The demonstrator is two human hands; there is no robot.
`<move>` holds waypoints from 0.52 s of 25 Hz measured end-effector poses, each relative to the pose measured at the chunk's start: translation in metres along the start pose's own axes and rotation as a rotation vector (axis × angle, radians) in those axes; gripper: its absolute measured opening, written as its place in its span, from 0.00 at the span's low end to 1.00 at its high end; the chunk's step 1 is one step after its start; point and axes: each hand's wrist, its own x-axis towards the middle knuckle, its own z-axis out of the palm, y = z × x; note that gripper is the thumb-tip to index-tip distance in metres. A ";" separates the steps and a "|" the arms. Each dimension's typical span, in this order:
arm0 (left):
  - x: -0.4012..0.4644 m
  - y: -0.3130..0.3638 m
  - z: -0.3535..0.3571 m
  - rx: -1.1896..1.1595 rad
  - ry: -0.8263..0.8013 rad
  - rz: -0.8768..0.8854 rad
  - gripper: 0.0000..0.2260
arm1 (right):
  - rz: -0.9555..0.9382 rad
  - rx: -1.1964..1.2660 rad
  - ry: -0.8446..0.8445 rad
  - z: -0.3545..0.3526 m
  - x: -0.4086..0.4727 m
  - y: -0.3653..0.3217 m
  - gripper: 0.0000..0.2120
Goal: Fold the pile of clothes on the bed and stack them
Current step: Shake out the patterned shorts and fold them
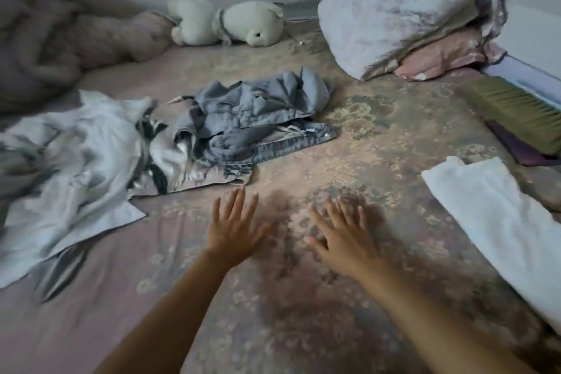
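Observation:
A crumpled pair of grey-blue jeans lies in a heap at the middle of the bed. Left of it spreads a rumpled white garment with dark markings, partly under the jeans. A folded white cloth lies flat at the right. My left hand is stretched out with straight, spread fingers over the bedsheet, just below the white garment's edge. My right hand is spread the same way beside it, left of the folded cloth. Neither hand holds anything.
The bed has a floral pink sheet. Two white plush toys lie at the back by the wall. A bundled quilt sits on a pink pillow at the back right, a grey blanket at the back left. A green brush lies at the right edge.

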 end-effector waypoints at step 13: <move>-0.038 -0.070 0.069 -0.228 0.211 -0.283 0.31 | -0.172 0.030 0.168 0.022 0.171 -0.120 0.29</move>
